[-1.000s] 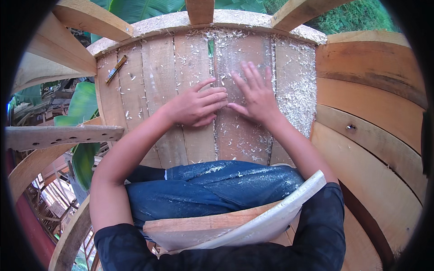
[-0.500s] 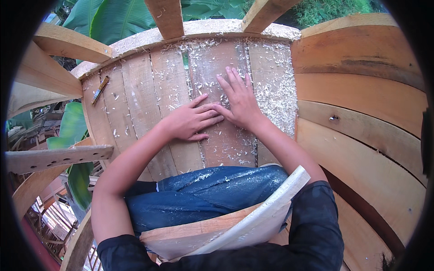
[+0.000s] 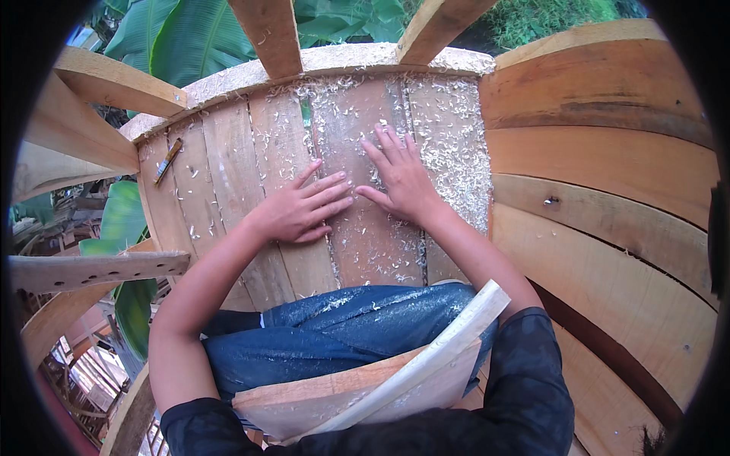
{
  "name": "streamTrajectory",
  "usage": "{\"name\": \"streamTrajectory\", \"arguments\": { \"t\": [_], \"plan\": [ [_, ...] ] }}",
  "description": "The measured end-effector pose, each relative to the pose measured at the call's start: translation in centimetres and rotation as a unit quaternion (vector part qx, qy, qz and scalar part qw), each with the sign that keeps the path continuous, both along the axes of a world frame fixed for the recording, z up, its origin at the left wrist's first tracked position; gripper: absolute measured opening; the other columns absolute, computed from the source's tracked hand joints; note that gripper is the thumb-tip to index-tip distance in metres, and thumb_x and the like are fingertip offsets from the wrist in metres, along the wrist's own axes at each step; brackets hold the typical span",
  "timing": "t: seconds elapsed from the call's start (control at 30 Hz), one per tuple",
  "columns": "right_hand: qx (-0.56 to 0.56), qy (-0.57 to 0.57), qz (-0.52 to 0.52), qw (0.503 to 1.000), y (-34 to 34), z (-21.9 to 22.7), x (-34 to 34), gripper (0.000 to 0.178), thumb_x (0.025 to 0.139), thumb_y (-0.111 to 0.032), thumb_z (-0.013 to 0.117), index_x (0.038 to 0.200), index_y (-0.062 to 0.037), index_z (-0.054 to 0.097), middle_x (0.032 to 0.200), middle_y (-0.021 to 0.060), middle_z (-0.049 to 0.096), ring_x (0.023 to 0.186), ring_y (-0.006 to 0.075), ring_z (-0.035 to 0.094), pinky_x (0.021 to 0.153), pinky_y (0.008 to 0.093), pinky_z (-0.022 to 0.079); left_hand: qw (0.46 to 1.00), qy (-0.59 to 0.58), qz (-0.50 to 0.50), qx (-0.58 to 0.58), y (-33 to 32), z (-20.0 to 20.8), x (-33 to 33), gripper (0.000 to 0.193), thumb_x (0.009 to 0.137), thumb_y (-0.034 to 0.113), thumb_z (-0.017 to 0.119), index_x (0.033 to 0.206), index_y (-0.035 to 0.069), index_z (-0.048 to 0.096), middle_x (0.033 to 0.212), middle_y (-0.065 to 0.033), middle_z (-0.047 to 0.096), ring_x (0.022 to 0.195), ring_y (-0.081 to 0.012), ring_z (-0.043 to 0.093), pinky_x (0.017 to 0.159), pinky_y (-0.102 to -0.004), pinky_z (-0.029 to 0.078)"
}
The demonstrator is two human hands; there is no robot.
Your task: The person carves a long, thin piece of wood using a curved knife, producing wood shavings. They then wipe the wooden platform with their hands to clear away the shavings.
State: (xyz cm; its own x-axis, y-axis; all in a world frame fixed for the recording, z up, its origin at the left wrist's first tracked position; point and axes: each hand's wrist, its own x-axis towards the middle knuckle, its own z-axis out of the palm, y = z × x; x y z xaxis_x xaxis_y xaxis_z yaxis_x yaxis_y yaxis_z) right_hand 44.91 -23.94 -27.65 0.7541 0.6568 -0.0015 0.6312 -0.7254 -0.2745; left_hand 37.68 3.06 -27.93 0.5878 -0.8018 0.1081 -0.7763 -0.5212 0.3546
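My left hand (image 3: 304, 207) lies flat with its fingers apart on the wooden planks (image 3: 293, 266) in front of my legs. To its right, my right hand (image 3: 401, 178) rests palm down on the reddish-brown middle plank (image 3: 372, 251), fingers stretched toward the far edge. Neither hand holds anything. Pale wood shavings (image 3: 456, 163) are strewn over the planks, thickest on the right side and along the far edge.
A small yellow-and-dark stick-like object (image 3: 168, 162) lies at the far left. Curved plank siding (image 3: 601, 152) rises on the right. Upright wooden ribs (image 3: 266, 38) stand along the far beam (image 3: 342, 59). A board frame (image 3: 411, 380) crosses before my body, over my blue trousers (image 3: 334, 327).
My hands have drawn apart: the left has slid left, away from the right thumb that it touched. The right hand shows slightly nearer, as the whole view has shifted a little.
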Motion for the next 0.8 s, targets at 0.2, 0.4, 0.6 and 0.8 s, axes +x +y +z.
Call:
{"name": "streamTrajectory", "arguments": {
  "t": [0.2,0.4,0.6,0.8],
  "plan": [
    [0.002,-0.073,-0.228,0.971,-5.7,-1.5,8.2,0.082,0.093,-0.065,0.047,0.149,-0.0071,0.034,0.156,0.0258,0.026,0.146,0.0411,0.022,0.119,0.0553,0.013,0.994,0.055,0.070,0.066,4.0,0.4,-3.3,0.068,0.091,0.051,0.053,0.147,0.014,0.041,0.153,-0.0121,0.039,0.146,-0.0280,0.030,0.121,-0.0560,0.008],
    [-0.022,-0.040,-0.154,0.987,0.1,-2.2,7.4,0.084,0.093,-0.068,0.042,0.150,-0.0072,0.033,0.155,0.0249,0.029,0.148,0.0374,0.021,0.118,0.0593,0.010,0.990,0.043,0.107,0.082,4.1,1.2,-4.0,0.077,0.089,0.061,0.050,0.148,0.013,0.040,0.154,-0.0115,0.038,0.145,-0.0274,0.031,0.121,-0.0558,0.008],
    [0.015,-0.015,-0.006,1.000,6.7,-0.3,3.3,0.082,0.093,-0.066,0.045,0.147,-0.0059,0.037,0.152,0.0237,0.034,0.145,0.0354,0.026,0.117,0.0594,0.014,0.990,0.043,0.114,0.066,4.6,1.0,-4.3,0.077,0.088,0.061,0.051,0.147,0.011,0.042,0.153,-0.0122,0.038,0.145,-0.0292,0.031,0.121,-0.0551,0.009],
    [-0.054,-0.101,-0.049,0.992,5.4,-1.1,7.2,0.079,0.089,-0.062,0.053,0.143,-0.0046,0.044,0.146,0.0281,0.039,0.137,0.0398,0.038,0.112,0.0582,0.025,0.992,0.046,0.115,0.032,4.5,0.7,-4.1,0.075,0.088,0.060,0.052,0.145,0.011,0.043,0.153,-0.0129,0.039,0.144,-0.0294,0.033,0.121,-0.0543,0.011]
  ]
}}
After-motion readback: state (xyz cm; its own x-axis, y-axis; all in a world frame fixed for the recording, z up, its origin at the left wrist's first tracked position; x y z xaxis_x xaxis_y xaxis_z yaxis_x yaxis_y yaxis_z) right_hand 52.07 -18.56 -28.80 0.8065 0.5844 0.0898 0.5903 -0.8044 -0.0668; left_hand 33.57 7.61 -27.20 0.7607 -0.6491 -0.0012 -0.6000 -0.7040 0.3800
